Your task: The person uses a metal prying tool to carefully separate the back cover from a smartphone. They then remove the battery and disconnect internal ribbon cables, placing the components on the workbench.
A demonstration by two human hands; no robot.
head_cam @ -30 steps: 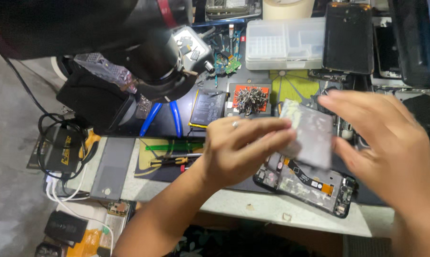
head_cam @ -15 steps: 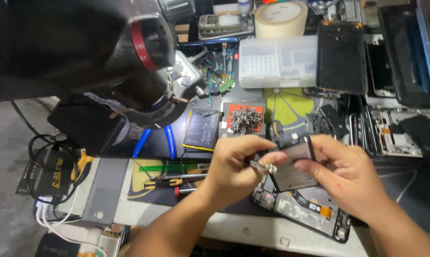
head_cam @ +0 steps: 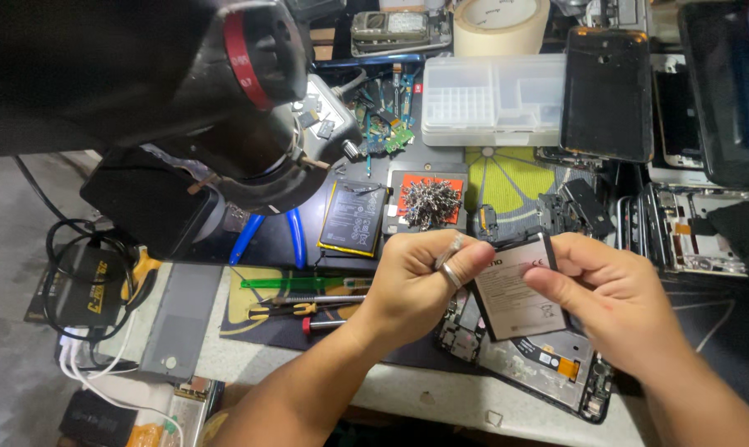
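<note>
Left hand [head_cam: 416, 281] fingers pinched on phone battery [head_cam: 515, 290] edge, right hand [head_cam: 614, 290] fingers gripping it

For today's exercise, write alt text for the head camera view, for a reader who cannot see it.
Both hands hold a flat grey phone battery above an opened phone: the left hand pinches its left edge, the right hand its right. Tools, screws and phone parts lie around on the workbench.

At the frame's centre we hold a phone battery [head_cam: 517, 287] between our left hand [head_cam: 416, 285] and right hand [head_cam: 614, 294], above an opened phone [head_cam: 548, 368]. A second battery [head_cam: 354, 219] lies left of a tray of screws [head_cam: 428, 201]. A parts box [head_cam: 494, 101] sits at upper centre.
</note>
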